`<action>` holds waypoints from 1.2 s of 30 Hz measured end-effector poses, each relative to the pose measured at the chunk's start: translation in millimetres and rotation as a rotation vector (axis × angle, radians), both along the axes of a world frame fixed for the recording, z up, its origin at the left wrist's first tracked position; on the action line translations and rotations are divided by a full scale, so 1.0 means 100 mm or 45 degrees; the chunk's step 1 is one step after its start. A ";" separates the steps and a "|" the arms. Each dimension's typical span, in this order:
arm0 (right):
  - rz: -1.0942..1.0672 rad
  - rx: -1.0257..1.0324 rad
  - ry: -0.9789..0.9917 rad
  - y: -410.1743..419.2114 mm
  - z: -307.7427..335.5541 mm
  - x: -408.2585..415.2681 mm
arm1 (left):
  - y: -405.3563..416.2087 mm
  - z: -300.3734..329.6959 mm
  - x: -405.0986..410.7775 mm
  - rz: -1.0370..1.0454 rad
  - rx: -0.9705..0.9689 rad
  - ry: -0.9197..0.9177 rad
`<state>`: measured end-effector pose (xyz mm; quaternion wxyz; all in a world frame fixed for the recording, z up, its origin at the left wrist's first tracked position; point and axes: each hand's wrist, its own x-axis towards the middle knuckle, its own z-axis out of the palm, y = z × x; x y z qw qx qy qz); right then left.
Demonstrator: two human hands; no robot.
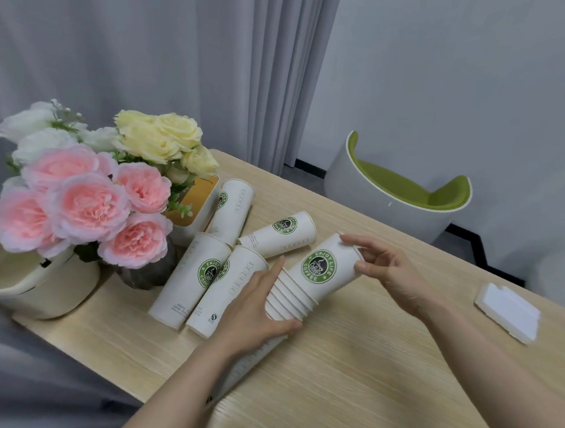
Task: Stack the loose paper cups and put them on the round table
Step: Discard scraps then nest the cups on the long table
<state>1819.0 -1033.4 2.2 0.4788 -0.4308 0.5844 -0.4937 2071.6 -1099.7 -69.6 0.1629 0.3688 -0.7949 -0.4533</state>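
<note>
Both hands on the stack [306, 282]: left hand [261, 307] wraps the nested rims, right hand [384, 271] pinches the top cup's base, holding it tilted just over the table [364, 370]. Four loose cups [233, 210] lie beyond the left hand, beside the flowers [85, 196].

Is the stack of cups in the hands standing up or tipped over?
Tipped over. The stack of cups slants between the left hand and the right hand, its rims stepped toward the lower left.
</note>
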 end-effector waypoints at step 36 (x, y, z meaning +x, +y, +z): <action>0.098 0.087 -0.178 -0.11 -0.32 0.77 | -0.12 0.05 -0.13 -0.002 -0.109 -0.148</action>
